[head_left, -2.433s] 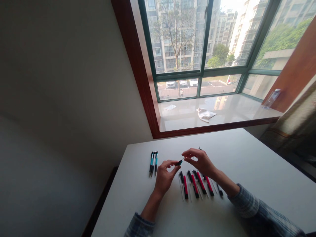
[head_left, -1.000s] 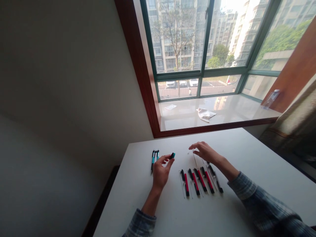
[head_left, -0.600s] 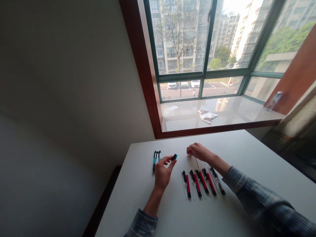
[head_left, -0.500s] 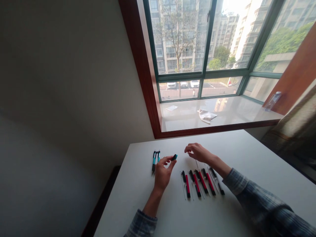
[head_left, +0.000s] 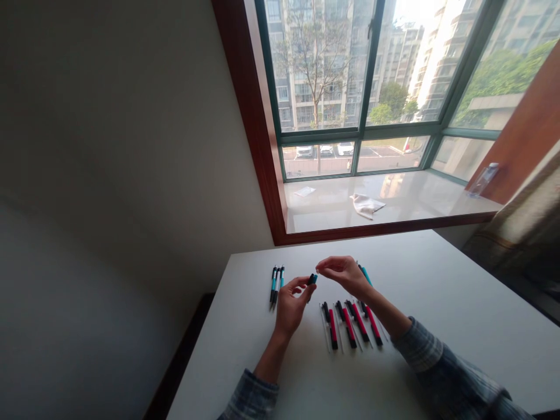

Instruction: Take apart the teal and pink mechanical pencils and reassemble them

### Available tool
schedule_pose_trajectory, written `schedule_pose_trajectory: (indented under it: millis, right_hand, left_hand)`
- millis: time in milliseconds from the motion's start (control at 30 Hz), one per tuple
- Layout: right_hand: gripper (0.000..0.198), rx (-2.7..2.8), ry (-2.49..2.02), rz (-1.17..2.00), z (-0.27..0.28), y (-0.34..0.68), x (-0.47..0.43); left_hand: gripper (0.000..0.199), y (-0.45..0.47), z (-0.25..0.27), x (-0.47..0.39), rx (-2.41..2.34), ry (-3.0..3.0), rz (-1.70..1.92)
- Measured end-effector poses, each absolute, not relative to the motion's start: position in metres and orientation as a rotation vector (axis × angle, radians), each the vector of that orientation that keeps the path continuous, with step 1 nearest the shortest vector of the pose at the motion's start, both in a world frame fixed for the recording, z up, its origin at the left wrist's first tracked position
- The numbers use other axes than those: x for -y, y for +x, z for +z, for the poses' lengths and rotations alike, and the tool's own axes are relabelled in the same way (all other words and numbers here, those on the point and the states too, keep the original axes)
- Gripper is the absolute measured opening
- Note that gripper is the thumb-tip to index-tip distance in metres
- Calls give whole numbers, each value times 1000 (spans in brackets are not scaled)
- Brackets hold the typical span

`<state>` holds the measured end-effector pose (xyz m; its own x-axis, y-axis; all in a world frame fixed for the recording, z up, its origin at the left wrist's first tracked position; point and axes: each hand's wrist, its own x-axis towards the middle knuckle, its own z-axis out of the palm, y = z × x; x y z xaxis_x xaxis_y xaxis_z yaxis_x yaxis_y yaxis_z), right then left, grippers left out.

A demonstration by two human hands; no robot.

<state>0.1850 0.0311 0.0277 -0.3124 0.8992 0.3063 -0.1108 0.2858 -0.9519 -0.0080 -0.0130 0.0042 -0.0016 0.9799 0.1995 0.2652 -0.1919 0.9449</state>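
Observation:
My left hand (head_left: 290, 306) pinches a short black-and-teal pen barrel (head_left: 312, 280) above the table, its top end tilted up. Close to that end, the fingertips of my right hand (head_left: 345, 275) are pressed together on something small and pale that I cannot make out. Below my hands lie several disassembled pens with red barrels (head_left: 347, 328) and black parts, set in a row with thin pale refills (head_left: 324, 326) between them. My right forearm covers the row's right end. Beyond that wrist, another black-and-teal pen part (head_left: 365, 275) shows.
Several teal, white and black pens (head_left: 276, 284) lie side by side left of my left hand on the white table (head_left: 245, 344). A windowsill behind the table holds a crumpled white cloth (head_left: 366, 206), a flat paper (head_left: 305, 191) and a clear bottle (head_left: 483, 179).
My right hand has moved left and closed in on the end of the barrel. The left hand still holds the barrel, now slightly more upright. The teal part beyond my right wrist has come into view.

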Motion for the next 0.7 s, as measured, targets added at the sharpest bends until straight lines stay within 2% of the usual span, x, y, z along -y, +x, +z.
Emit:
schedule_pose_trajectory:
  millis: [233,333,533,700]
  right_hand:
    - [28,1592,-755,1243,28,180,-24]
    - [29,1621,-860,1069,29,190,-26]
    - [28,1810,-1584,415,24,234,-26]
    - [19,2018,-1999,373,8,233,-22]
  left_hand:
    - [30,-8,2,12,-1281,1541,1251]
    - [30,-9,-1,11,-1298,1514,1265]
    - [32,-11,-2,9,-1330,1455,1305]
    - [32,-11,-1,11,-1318,1466,1304]
